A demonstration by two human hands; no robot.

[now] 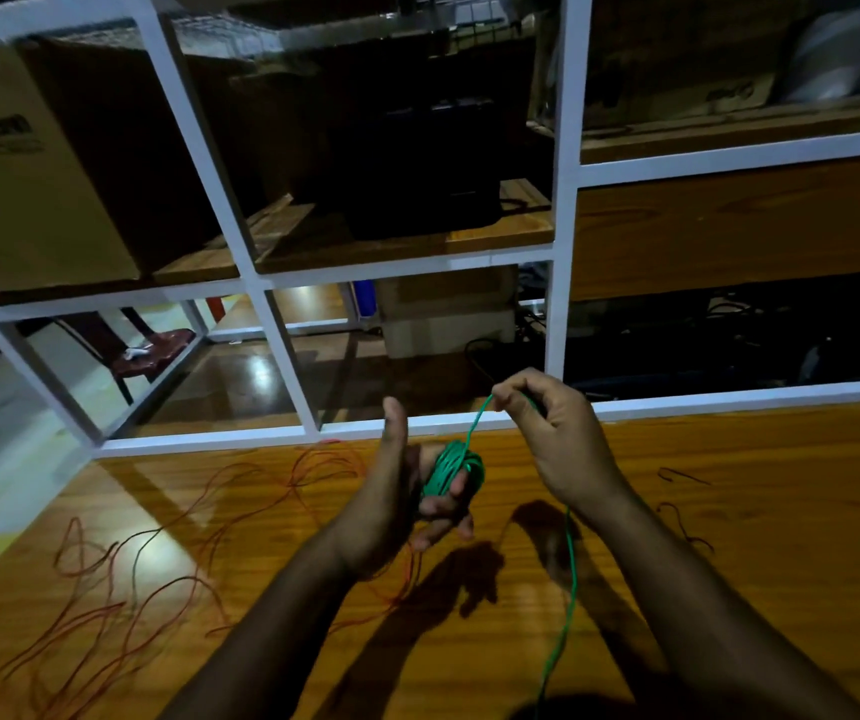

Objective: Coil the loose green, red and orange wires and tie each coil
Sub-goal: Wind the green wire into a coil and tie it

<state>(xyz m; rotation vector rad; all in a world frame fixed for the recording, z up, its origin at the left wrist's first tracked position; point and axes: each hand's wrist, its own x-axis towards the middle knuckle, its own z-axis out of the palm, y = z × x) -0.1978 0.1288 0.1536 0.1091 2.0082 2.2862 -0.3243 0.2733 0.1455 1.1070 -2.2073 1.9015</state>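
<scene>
A green wire coil [453, 469] is wound round the fingers of my left hand [407, 491], thumb up, above the wooden table [729, 511]. My right hand [547, 428] pinches the green wire just above the coil, up and to the right. The free green wire [571, 558] hangs under my right wrist and runs down toward the front edge. Loose red and orange wires [158, 579] sprawl over the left half of the table. Short dark wire pieces [682, 504] lie at the right.
A white metal shelf frame [563, 220] stands behind the table's far edge, with a cardboard box [17, 163] at left and a dark device [417, 163] on wooden shelves. A chair [147, 350] shows through the frame at lower left.
</scene>
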